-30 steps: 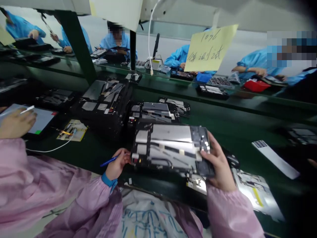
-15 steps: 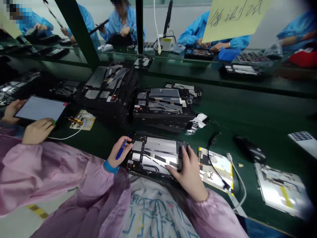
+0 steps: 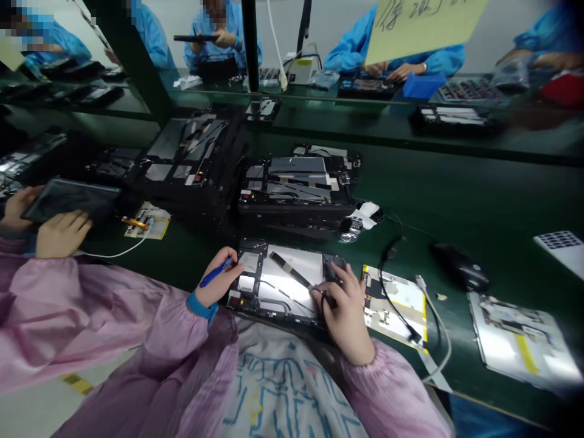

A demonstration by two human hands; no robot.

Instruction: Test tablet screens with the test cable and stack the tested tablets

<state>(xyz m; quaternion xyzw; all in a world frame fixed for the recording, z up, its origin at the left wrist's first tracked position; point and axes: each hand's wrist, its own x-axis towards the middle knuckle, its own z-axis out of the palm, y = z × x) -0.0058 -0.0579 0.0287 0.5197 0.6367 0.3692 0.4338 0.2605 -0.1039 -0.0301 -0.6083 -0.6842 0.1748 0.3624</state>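
An opened tablet (image 3: 292, 274), its silver battery and black wires bare, lies in front of me. At its left edge my left hand (image 3: 219, 280) has a blue pen (image 3: 216, 272) held in its fingers, while the thumb rests on the tablet's corner. Over the tablet's right side, my right hand (image 3: 344, 310) pinches the end of a flat ribbon cable (image 3: 292, 271), which slants across the battery. A thin black wire loops by those fingertips. Part of the tablet's right end is hidden under this hand.
Stacked opened tablets (image 3: 292, 207) stand behind, with a taller stack (image 3: 191, 158) to their left. On the right are a circuit board (image 3: 401, 310) with cables, a black mouse (image 3: 460, 267) and a silver panel (image 3: 524, 340). A co-worker's hands (image 3: 64, 234) hold another tablet at left.
My right hand, earlier spread on the tablet, now pinches the ribbon cable, which has swung up to a slant. The blue pen has tilted flatter. The co-worker's tablet screen has gone dark.
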